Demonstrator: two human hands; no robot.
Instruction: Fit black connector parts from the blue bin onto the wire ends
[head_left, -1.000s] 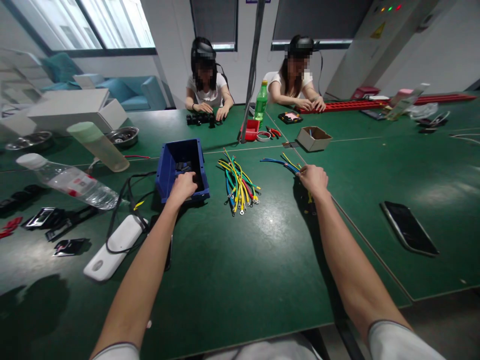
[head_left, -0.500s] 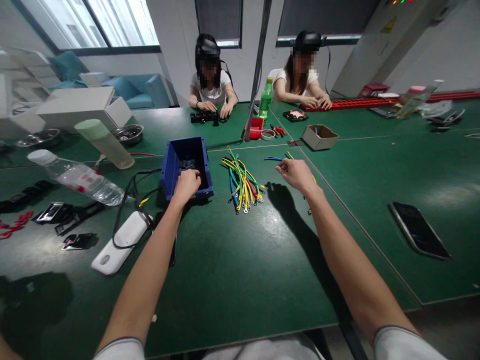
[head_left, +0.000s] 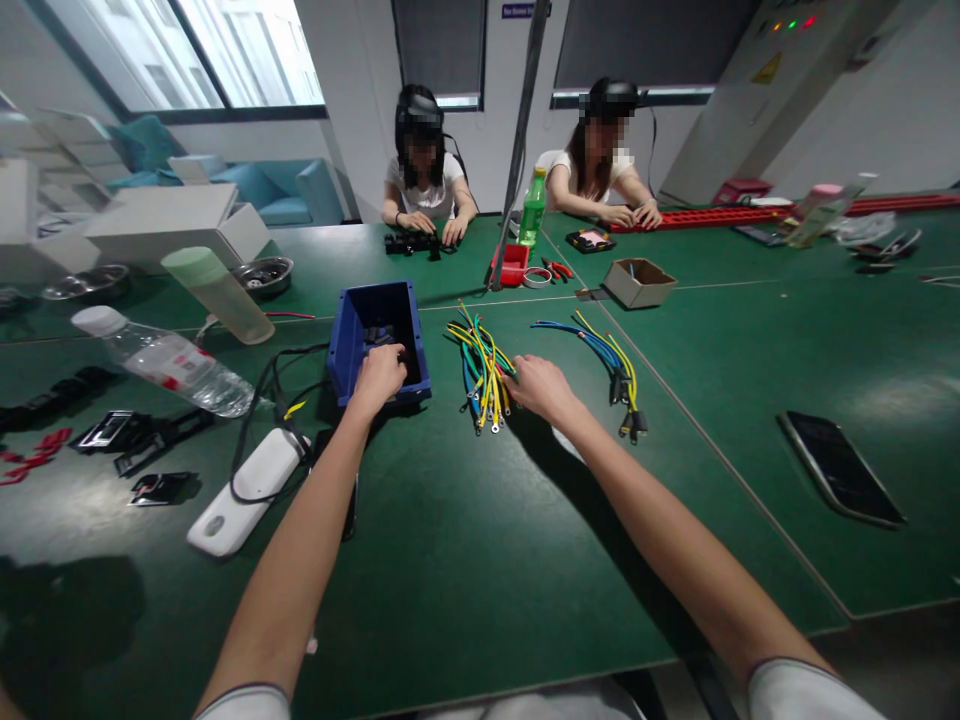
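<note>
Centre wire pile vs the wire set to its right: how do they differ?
Ends: the centre pile shows bare metal ring terminals; the right set ends in black sleeves.
Layout: the centre pile crisscrosses; the right set lies in a looser curve.
Hands: the right hand is at the centre pile; none is at the right set.
Shared: both include blue and yellow wires.

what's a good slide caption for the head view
Left hand in the blue bin, right hand at the middle wires.

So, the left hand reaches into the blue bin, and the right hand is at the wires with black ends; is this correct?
No: the head view shows the right hand at the ring-ended wires; the left hand reaches into the blue bin.
</note>
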